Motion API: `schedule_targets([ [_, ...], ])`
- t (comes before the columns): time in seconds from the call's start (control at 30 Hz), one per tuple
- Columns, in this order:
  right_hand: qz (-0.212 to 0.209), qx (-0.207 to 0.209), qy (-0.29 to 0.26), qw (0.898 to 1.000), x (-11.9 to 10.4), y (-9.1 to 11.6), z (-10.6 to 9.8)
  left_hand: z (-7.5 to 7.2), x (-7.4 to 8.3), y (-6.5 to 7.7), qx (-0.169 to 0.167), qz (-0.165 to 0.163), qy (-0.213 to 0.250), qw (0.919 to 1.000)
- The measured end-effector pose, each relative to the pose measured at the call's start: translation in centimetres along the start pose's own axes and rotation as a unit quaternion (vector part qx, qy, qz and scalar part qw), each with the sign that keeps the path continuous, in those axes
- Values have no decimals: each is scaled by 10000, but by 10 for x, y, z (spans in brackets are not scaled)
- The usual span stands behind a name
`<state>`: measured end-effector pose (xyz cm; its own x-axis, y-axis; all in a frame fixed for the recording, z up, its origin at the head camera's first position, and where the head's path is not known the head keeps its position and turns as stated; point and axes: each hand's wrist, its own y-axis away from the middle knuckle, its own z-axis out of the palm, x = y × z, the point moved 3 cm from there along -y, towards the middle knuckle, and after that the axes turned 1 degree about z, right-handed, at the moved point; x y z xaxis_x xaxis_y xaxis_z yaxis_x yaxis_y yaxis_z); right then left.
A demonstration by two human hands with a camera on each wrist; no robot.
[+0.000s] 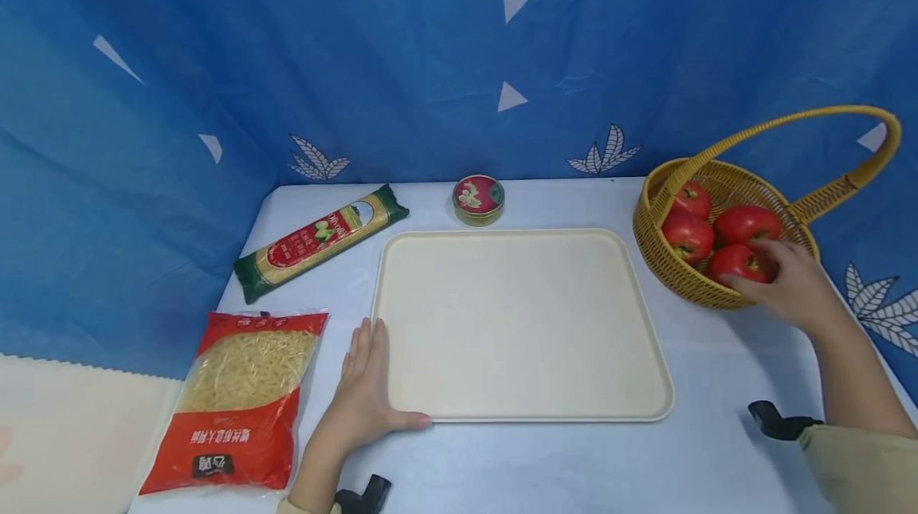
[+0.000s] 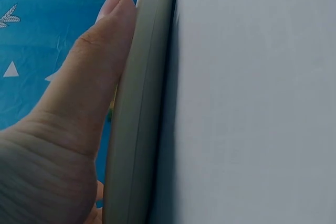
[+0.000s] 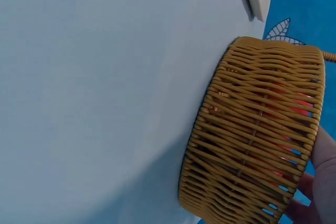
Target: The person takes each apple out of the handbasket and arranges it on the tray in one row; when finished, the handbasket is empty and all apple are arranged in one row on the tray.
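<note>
My left hand [image 1: 368, 402] lies at the near left corner of a cream rectangular tray [image 1: 523, 331]. Its fingers stretch along the left edge, and the thumb [image 2: 100, 61] reaches over the front rim. On the right, my right hand [image 1: 789, 283] reaches into a yellow wicker basket [image 1: 663, 259] with a tall handle. Thumb and fingers grip the nearest red apple [image 1: 735, 261] from its right side. Several other apples [image 1: 748, 224] lie around it in the basket. From the right wrist view, the basket's woven wall [image 3: 252, 124] hides most of the fruit.
Left of the tray are a red-labelled bag of pasta [image 1: 233, 402] and, behind it, a long green-ended pack of spaghetti [image 1: 323, 239]. A small round tin [image 1: 478, 200] stands beyond the tray's back edge. A blue curtain [image 1: 423, 60] hangs behind the white-covered table [image 1: 545, 462].
</note>
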<state>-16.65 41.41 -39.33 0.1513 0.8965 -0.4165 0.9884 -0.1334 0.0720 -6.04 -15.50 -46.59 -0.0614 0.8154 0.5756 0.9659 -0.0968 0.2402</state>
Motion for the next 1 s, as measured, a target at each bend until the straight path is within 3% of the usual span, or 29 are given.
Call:
schedule_targets([
  [0.43, 665, -441, 189, 9966, 1, -13, 1, 1, -2, -1, -108, -127, 137, 9998],
  [1.0, 652, -824, 662, 9923, 0, -20, 1, 1, -4, -1, 11, -173, 134, 9998],
])
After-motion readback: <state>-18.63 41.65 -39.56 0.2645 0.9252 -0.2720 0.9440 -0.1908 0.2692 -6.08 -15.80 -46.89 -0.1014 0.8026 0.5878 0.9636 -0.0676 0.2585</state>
